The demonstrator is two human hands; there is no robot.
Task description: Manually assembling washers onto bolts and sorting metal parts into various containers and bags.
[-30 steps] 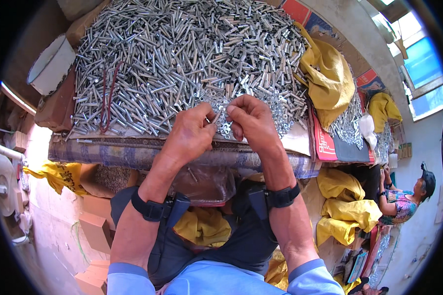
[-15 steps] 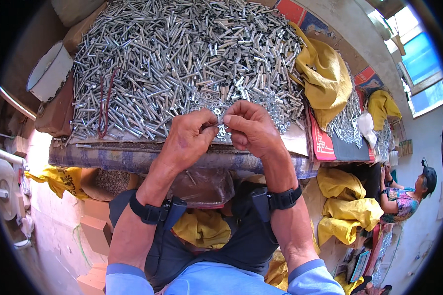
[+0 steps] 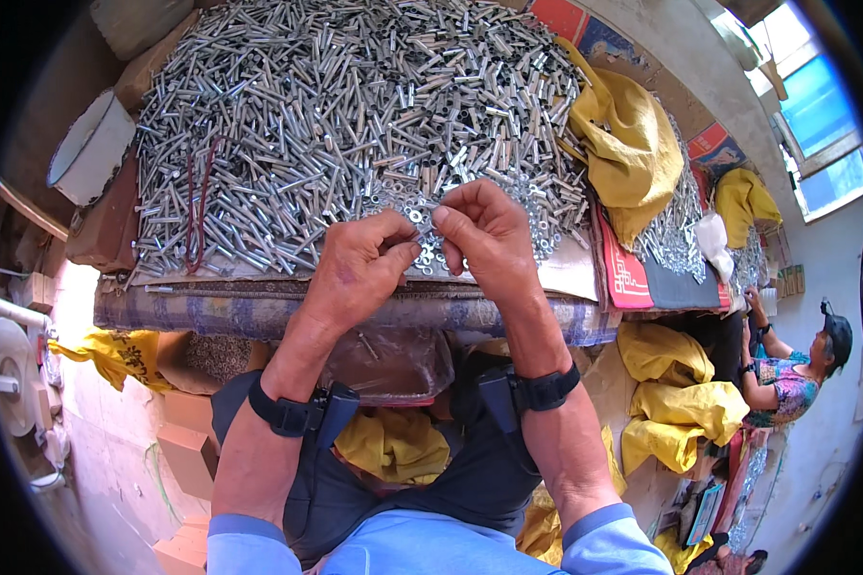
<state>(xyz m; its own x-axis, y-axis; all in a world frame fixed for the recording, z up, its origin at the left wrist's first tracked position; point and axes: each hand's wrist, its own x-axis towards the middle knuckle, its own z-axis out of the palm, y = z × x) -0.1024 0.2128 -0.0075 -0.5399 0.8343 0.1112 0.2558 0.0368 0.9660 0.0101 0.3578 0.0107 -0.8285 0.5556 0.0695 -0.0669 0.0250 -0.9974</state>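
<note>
Over the near edge of a big heap of silver bolts and metal sleeves (image 3: 355, 115), my two hands face each other a short gap apart. My left hand (image 3: 360, 264) is closed, thumb against the curled forefinger; whatever lies in the pinch is too small to make out. My right hand (image 3: 494, 240) is closed too, its thumb and forefinger pinched at the tips, and what they grip is hidden. Small washers and nuts (image 3: 431, 254) lie scattered between and under the fingers.
A plaid cloth (image 3: 221, 311) covers the table's front edge. A yellow sack (image 3: 633, 163) lies right of the heap, and a white enamel basin (image 3: 91, 149) stands at the left. A plastic-lined tray (image 3: 388, 364) sits by my lap. Another person (image 3: 786, 379) works at far right.
The fingertips of my right hand have lifted slightly and opened a little away from my left hand. The person at far right has raised a hand.
</note>
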